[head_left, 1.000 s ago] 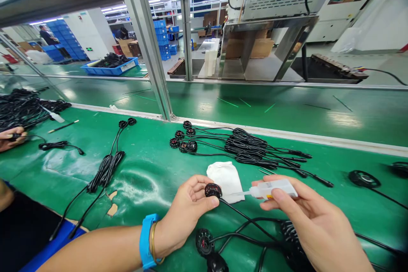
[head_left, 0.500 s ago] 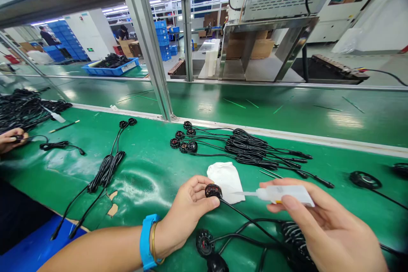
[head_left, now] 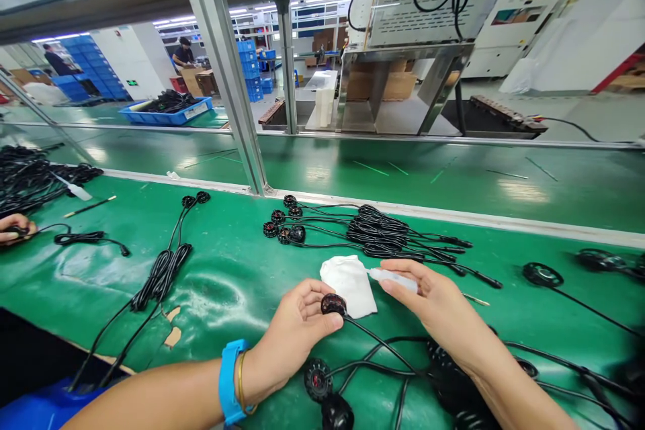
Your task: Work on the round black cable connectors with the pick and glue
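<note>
While left hand [head_left: 295, 316] pinches disc [head_left: 333, 304] | right hand's [head_left: 436, 295] bottle [head_left: 396, 279] apart | cloth [head_left: 347, 279] edge between

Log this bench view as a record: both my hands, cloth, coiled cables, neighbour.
Left hand: holds a round black part, cable attached
Right hand: holds a whitish bottle, nozzle toward the cloth
White cloth: on the green bench, between the hands
Coiled cables: lying beyond the cloth
Co-worker's hand: at left edge, holding something dark
</note>
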Motion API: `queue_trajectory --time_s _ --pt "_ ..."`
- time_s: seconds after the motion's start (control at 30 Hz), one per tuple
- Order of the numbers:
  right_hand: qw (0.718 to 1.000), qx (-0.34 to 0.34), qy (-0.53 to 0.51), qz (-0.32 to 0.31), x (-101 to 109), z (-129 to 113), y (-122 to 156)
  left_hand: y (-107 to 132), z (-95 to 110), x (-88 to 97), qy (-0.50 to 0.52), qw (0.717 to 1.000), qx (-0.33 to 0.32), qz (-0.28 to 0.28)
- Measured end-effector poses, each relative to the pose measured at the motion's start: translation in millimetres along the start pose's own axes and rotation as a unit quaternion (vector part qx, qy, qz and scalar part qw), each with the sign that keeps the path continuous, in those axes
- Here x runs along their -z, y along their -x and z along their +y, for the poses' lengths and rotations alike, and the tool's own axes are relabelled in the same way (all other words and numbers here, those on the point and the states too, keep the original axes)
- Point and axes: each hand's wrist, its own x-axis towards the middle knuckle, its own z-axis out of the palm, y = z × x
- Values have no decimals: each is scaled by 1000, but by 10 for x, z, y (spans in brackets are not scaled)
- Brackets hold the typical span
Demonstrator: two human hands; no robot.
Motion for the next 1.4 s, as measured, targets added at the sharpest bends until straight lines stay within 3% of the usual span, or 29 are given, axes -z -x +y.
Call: queue_trajectory --time_s 0.13,0.43,0.57,0.67,0.77,0.93,1.17,1.4 --pt "992 55 106 -43 -21 34 -75 -2 17 -13 -14 1000 0 2" --pt "949 136 285 13 -139 164 -77 -15 -7 4 -22 1000 -1 -6" --pt "931 197 304 47 -154 59 -2 -17 -18 9 -25 1000 -6 -7" --pt "915 287 273 74 -187 -91 183 -8 -29 7 -16 1000 -16 -9" --pt "894 366 255 50 -273 -175 405 2 -24 -6 -7 1000 -22 -12" --pt "879 374 297 12 -417 -90 568 2 -1 -18 -4 1000 -14 -14" --pt "892 342 293 39 -466 -76 563 -5 -1 19 -25 998 -16 -48" --pt "890 360 274 54 -471 -91 563 -6 -26 21 -45 998 -7 -35"
